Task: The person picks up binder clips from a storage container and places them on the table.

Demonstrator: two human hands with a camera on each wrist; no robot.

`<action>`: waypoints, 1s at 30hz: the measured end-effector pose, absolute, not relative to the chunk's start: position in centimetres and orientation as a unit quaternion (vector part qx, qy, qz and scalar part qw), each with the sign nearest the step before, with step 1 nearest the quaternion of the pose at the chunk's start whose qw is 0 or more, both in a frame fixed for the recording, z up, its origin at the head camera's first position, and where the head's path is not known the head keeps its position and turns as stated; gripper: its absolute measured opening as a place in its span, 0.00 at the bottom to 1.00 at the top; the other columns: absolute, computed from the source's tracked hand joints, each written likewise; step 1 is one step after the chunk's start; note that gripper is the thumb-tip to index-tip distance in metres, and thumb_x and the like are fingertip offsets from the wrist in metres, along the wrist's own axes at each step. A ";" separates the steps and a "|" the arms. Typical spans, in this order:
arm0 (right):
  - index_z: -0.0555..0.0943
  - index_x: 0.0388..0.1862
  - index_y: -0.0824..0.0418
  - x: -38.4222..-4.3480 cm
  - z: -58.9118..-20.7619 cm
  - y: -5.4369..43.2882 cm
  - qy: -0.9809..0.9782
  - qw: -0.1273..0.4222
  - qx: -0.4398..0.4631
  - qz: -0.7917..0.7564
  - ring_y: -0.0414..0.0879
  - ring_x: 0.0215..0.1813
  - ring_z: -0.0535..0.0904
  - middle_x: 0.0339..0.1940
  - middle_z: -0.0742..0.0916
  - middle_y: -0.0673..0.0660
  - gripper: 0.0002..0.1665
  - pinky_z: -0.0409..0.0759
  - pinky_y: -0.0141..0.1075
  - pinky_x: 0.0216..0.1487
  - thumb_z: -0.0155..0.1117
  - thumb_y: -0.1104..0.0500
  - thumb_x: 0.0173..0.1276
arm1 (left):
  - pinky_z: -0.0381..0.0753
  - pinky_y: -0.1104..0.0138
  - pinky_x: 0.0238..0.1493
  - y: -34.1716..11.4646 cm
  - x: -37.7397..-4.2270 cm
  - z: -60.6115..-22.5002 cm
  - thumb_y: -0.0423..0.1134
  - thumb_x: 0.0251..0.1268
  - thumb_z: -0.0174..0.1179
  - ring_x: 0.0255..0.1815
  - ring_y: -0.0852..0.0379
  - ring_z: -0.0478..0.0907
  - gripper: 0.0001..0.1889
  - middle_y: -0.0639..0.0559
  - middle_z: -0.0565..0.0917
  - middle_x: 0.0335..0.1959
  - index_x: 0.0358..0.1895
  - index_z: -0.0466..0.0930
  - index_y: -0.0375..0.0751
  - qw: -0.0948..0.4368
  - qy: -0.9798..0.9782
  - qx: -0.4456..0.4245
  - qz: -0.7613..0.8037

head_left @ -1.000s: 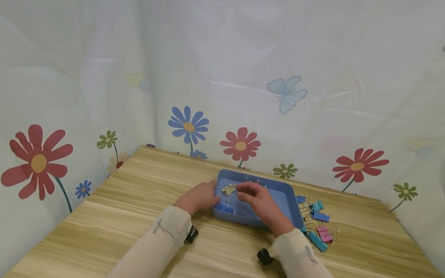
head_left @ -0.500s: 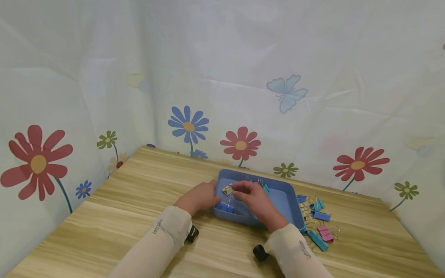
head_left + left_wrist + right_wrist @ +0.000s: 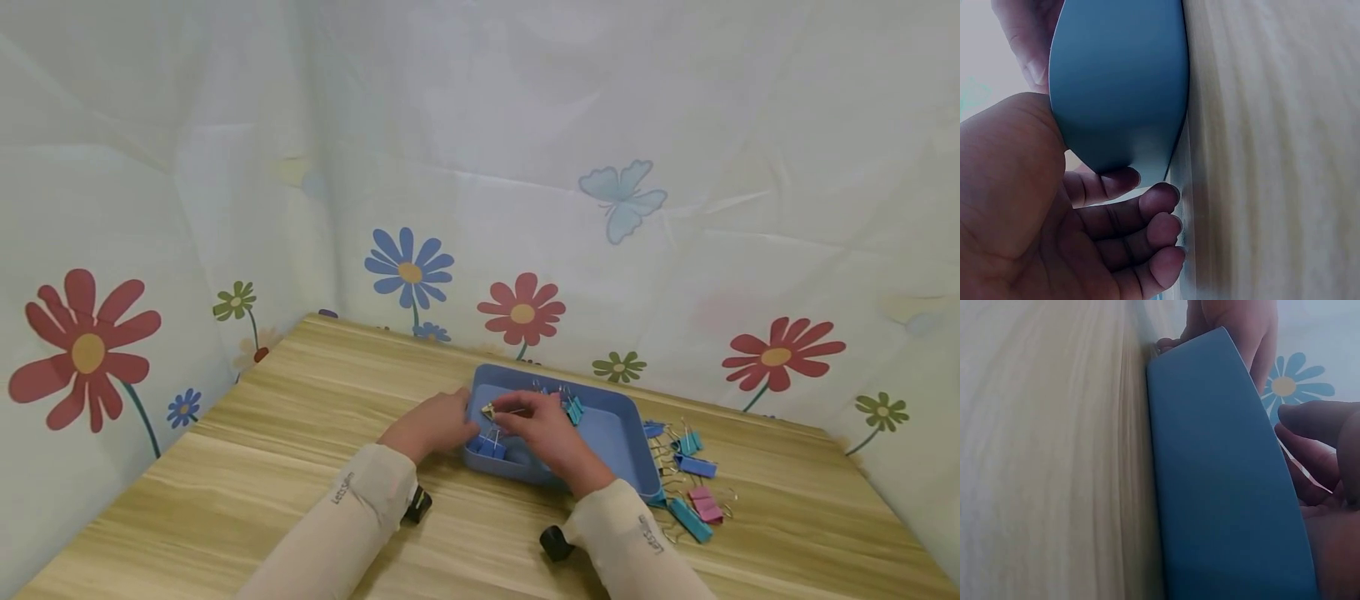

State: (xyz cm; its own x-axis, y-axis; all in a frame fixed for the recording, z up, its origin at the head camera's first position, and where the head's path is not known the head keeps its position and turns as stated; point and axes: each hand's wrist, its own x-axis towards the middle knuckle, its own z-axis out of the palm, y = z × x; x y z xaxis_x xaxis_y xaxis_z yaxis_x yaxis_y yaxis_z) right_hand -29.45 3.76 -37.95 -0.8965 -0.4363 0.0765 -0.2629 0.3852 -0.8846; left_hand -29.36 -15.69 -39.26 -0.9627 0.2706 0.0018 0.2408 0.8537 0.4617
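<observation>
My left hand [image 3: 435,427] grips the left end of a blue tray [image 3: 606,442]; in the left wrist view its thumb side is at the rim of the tray [image 3: 1119,81] and its fingers curl outside the wall. Inside that end, my right hand [image 3: 547,432] pinches a small gold binder clip [image 3: 488,411] between thumb and fingertips, which partly hide it. A blue binder clip [image 3: 491,448] lies just in front, in the tray's near left corner. Toward the tray's back wall sit a teal binder clip [image 3: 574,410] and other clips, half covered by the right hand.
Against the tray's right side lies a loose heap of clips on the wooden table [image 3: 322,383], among them a pink binder clip [image 3: 705,505], a long teal binder clip [image 3: 689,520] and a blue binder clip [image 3: 695,465]. A flower-print curtain [image 3: 480,150] stands behind the table.
My right hand has moved left and down to the gold binder clip, its fingertips closing on it and covering more of it. The left hand stays on the tray.
</observation>
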 end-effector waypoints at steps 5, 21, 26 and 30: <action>0.80 0.55 0.65 -29.1 -37.8 3.4 0.831 0.085 -0.204 -0.511 0.54 0.46 0.84 0.53 0.84 0.64 0.18 0.82 0.46 0.52 0.61 0.59 0.69 | 0.74 0.59 0.47 -15.7 -29.2 -39.1 0.45 0.63 0.54 0.38 0.53 0.74 0.29 0.42 0.81 0.48 0.64 0.66 0.31 0.032 0.961 0.133 0.241; 0.83 0.51 0.66 -29.4 -38.3 3.1 0.838 0.089 -0.224 -0.490 0.47 0.37 0.84 0.47 0.86 0.61 0.15 0.83 0.40 0.45 0.63 0.61 0.67 | 0.75 0.58 0.54 -15.5 -28.9 -38.9 0.45 0.64 0.55 0.42 0.51 0.75 0.32 0.38 0.78 0.59 0.68 0.63 0.30 0.032 0.961 0.125 0.243; 0.85 0.48 0.65 -29.4 -38.4 3.1 0.841 0.087 -0.231 -0.482 0.44 0.34 0.83 0.43 0.87 0.59 0.14 0.83 0.38 0.42 0.64 0.60 0.67 | 0.75 0.59 0.48 -15.5 -28.9 -38.8 0.44 0.62 0.55 0.38 0.52 0.75 0.29 0.40 0.82 0.50 0.64 0.66 0.30 0.025 0.960 0.131 0.244; 0.86 0.45 0.62 -29.4 -38.5 3.2 0.844 0.091 -0.231 -0.475 0.45 0.34 0.83 0.38 0.87 0.56 0.11 0.82 0.38 0.42 0.63 0.60 0.67 | 0.74 0.60 0.42 -15.5 -28.8 -38.7 0.43 0.61 0.55 0.34 0.52 0.74 0.26 0.42 0.82 0.43 0.60 0.69 0.30 0.019 0.960 0.138 0.244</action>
